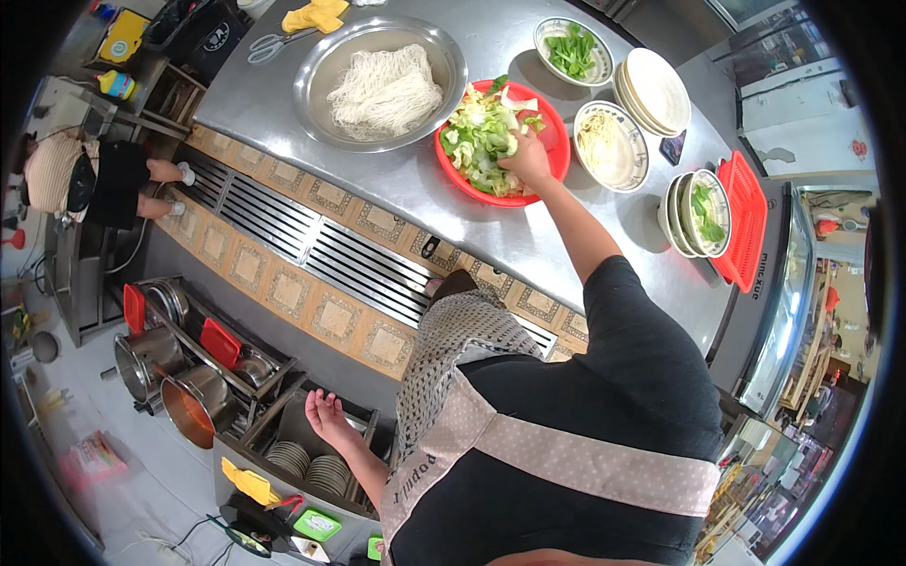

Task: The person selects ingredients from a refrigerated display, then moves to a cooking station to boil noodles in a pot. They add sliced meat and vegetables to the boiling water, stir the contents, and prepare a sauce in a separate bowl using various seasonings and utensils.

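My right hand (529,160) reaches into a red plastic colander (559,134) on the steel table, its fingers closed around some chopped leafy greens (481,134). Left of it, a wide stainless steel basin (311,106) holds a pile of white rice noodles (389,92). To the right of the colander stands a patterned bowl (626,166) with pale thin shreds (597,138) in it. Another bowl (541,42) beyond holds green leaves (572,53). My left hand (328,416) hangs empty at my side, fingers loosely curled and apart, above a steel unit with stacked plates (289,458).
Stacked bowls (655,92) and more nested bowls (683,216) stand right, near a red basket (747,219) and phone (672,147). Scissors (267,48) and a yellow cloth (315,14) lie far left. Behind are pots (195,403); another person (78,177) bends beyond the floor grating (269,212).
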`<state>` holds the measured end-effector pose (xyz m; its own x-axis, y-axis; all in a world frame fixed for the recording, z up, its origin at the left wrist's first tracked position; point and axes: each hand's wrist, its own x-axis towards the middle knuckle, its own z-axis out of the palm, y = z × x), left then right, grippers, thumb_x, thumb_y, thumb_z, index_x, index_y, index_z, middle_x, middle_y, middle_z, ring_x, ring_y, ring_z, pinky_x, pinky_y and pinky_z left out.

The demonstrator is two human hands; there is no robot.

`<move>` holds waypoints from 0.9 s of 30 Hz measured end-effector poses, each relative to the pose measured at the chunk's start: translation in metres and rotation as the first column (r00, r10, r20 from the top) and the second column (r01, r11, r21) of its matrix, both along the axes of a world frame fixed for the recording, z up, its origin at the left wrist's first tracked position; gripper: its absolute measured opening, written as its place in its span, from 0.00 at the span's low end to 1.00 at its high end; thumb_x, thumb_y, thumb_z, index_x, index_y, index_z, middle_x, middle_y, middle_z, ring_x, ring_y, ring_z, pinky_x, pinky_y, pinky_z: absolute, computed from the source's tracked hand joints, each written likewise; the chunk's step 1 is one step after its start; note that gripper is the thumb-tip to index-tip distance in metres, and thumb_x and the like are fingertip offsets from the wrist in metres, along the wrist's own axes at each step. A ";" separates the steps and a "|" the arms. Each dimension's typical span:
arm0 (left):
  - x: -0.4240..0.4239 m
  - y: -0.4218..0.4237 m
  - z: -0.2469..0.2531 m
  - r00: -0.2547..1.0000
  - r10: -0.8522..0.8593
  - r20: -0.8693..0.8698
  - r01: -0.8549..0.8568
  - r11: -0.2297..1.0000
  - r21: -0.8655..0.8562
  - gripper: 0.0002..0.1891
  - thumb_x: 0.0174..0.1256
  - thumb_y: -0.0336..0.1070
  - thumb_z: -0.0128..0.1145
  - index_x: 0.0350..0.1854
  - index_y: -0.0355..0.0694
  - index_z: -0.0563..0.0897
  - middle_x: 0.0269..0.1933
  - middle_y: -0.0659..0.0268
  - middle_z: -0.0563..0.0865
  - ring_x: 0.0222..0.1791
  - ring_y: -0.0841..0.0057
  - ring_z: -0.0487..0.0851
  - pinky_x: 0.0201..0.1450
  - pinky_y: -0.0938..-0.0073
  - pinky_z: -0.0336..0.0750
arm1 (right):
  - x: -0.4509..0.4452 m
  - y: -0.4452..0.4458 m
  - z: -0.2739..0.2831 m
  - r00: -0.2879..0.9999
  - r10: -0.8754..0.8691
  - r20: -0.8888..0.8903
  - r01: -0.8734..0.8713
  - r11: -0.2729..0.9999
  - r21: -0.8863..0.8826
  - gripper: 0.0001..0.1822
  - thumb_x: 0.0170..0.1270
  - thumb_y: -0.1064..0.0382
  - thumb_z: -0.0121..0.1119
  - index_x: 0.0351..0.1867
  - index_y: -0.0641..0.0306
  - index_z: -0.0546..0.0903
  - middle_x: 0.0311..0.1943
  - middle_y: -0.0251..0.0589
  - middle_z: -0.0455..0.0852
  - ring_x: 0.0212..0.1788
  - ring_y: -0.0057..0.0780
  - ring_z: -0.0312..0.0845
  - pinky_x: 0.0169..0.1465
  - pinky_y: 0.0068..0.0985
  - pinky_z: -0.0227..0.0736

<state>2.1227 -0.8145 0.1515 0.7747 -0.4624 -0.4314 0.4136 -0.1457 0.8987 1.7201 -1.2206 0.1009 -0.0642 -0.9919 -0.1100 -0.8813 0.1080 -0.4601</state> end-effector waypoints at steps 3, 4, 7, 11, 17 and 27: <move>-0.001 0.017 -0.004 1.000 0.017 0.012 -0.017 1.000 -0.012 0.11 0.66 0.33 0.51 0.49 0.42 0.74 0.45 0.69 0.81 0.36 0.82 0.77 0.41 0.82 0.71 | -0.015 -0.008 0.016 0.957 -0.015 0.289 -0.002 0.998 0.060 0.32 0.40 0.64 0.71 0.52 0.65 0.73 0.43 0.44 0.81 0.44 0.30 0.78 0.49 0.29 0.73; -0.001 0.026 -0.008 1.000 0.019 0.016 -0.019 1.000 -0.015 0.11 0.66 0.33 0.51 0.49 0.42 0.74 0.45 0.69 0.81 0.36 0.82 0.77 0.41 0.82 0.71 | -0.017 -0.006 0.023 0.896 -0.012 0.443 -0.007 0.999 0.042 0.29 0.40 0.63 0.70 0.49 0.65 0.76 0.41 0.44 0.82 0.42 0.33 0.78 0.44 0.28 0.74; -0.003 0.028 -0.010 0.999 0.044 0.009 -0.044 0.999 -0.006 0.11 0.66 0.33 0.51 0.49 0.43 0.74 0.45 0.69 0.81 0.35 0.82 0.77 0.41 0.81 0.71 | -0.016 -0.015 0.059 0.812 0.024 0.584 -0.044 0.999 0.020 0.25 0.44 0.68 0.67 0.48 0.66 0.76 0.40 0.38 0.82 0.39 0.25 0.78 0.40 0.24 0.74; -0.014 0.034 -0.004 0.995 0.096 -0.001 -0.096 0.995 -0.002 0.11 0.66 0.34 0.52 0.49 0.42 0.74 0.44 0.70 0.81 0.37 0.82 0.77 0.42 0.81 0.71 | -0.024 -0.013 0.053 0.708 -0.051 0.704 -0.016 0.996 0.089 0.23 0.45 0.70 0.65 0.47 0.66 0.76 0.39 0.37 0.81 0.39 0.23 0.77 0.41 0.23 0.73; -0.012 0.065 -0.006 0.993 0.121 0.015 -0.120 0.992 -0.033 0.12 0.66 0.36 0.51 0.51 0.41 0.74 0.46 0.69 0.80 0.39 0.81 0.77 0.44 0.80 0.70 | -0.014 -0.012 0.082 0.645 0.075 0.761 -0.043 0.997 -0.062 0.17 0.49 0.71 0.63 0.43 0.69 0.77 0.39 0.37 0.82 0.39 0.23 0.78 0.44 0.23 0.73; -0.002 0.225 -0.057 0.929 0.370 0.023 -0.360 0.914 -0.186 0.10 0.68 0.33 0.47 0.49 0.39 0.74 0.44 0.67 0.80 0.37 0.82 0.78 0.41 0.81 0.72 | 0.218 0.128 0.155 0.478 0.335 0.812 -0.539 0.842 -0.030 0.29 0.48 0.73 0.65 0.54 0.67 0.71 0.46 0.40 0.78 0.47 0.31 0.76 0.52 0.27 0.70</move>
<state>2.1204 -0.5899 0.0940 0.9247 -0.2070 -0.3195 0.3553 0.1681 0.9195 1.9383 -1.0923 0.2559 0.5798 -0.8102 -0.0861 -0.1601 -0.0097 -0.9870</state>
